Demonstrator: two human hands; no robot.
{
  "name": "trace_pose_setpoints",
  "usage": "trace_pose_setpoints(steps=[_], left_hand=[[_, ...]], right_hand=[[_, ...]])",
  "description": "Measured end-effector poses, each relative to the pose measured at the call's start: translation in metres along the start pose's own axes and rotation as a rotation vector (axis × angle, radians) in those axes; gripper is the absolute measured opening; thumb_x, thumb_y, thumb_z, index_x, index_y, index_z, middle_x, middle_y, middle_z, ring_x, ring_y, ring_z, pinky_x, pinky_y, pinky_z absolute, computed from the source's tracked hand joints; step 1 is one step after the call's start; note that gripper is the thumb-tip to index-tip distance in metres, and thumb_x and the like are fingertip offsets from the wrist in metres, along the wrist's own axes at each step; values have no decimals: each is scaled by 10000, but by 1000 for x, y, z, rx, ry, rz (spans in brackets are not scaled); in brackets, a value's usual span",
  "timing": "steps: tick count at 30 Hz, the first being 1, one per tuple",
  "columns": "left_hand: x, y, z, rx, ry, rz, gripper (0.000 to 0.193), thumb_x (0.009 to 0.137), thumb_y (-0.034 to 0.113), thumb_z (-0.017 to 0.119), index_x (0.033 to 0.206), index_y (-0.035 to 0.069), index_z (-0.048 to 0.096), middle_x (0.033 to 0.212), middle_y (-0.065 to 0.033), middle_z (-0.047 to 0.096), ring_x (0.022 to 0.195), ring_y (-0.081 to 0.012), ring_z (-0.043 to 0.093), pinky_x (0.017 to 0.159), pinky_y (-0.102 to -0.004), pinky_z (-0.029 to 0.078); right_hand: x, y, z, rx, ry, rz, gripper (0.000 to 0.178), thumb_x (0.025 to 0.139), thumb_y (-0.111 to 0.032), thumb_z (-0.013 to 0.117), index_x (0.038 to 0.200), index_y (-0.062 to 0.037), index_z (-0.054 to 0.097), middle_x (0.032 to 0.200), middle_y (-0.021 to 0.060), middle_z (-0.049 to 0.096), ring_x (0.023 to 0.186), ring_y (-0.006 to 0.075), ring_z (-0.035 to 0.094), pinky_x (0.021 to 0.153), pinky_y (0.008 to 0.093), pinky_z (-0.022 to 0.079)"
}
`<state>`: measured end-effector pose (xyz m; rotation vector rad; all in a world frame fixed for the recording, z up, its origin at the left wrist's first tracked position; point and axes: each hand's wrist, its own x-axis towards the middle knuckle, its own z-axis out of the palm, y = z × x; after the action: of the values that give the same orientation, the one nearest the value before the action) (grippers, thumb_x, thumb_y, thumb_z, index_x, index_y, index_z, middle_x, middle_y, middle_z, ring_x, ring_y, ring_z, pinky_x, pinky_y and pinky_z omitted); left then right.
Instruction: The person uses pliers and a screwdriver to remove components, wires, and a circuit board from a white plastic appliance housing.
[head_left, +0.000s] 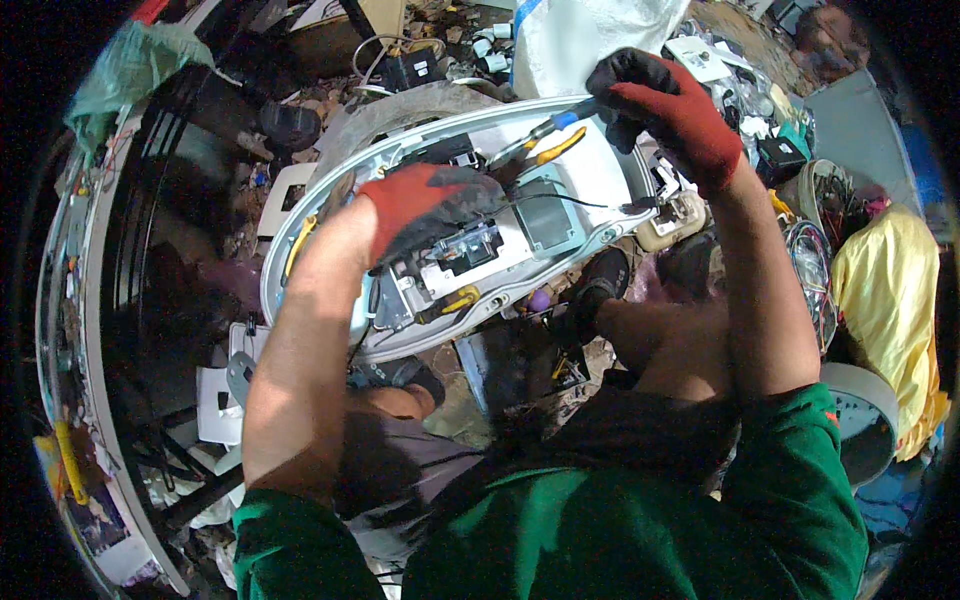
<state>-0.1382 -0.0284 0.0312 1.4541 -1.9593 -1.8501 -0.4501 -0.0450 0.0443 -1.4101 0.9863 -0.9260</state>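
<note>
My left hand (430, 212), in a red and black glove, bends over a white and black mechanical assembly (485, 250). Its fingers are pressed together, and what lies beneath them is hidden. Both rest inside a long, oval, pale plastic housing (300, 240). My right hand (665, 115), gloved alike, is raised above the housing's far right end. Its fingers are curled, and anything between them cannot be made out. Just left of it lie a blue-handled tool (562, 121) and a yellow handle (560, 148). A thin black cable (575, 201) runs right from near my left hand.
A yellow-and-black-handled tool (450, 304) lies at the housing's near side. Beyond stands a white sack (590, 45). At right are tangled wires (812, 270), a yellow bag (885, 310) and a round bin (862, 420). A dark, pale-edged panel (165, 290) stands left. Scrap litters the ground.
</note>
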Motion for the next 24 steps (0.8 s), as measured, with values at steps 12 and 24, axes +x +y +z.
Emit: trace_pose_setpoints(steps=[12, 24], left_hand=[[-39, -41, 23, 792, 248, 180, 552, 900, 407, 567, 1300, 28, 539, 1298, -209, 557, 1194, -379, 529, 1035, -409, 411], [-39, -54, 33, 878, 378, 231, 463, 897, 327, 596, 1259, 41, 567, 1288, -194, 571, 1207, -379, 511, 1043, -430, 399]], right_hand=[[21, 74, 20, -1059, -125, -381, 353, 857, -209, 640, 1171, -54, 594, 1060, 146, 656, 1033, 324, 610, 946, 398, 458], [20, 61, 48, -781, -502, -116, 289, 867, -216, 594, 1123, -82, 611, 986, 192, 665, 965, 392, 627, 859, 454, 488]])
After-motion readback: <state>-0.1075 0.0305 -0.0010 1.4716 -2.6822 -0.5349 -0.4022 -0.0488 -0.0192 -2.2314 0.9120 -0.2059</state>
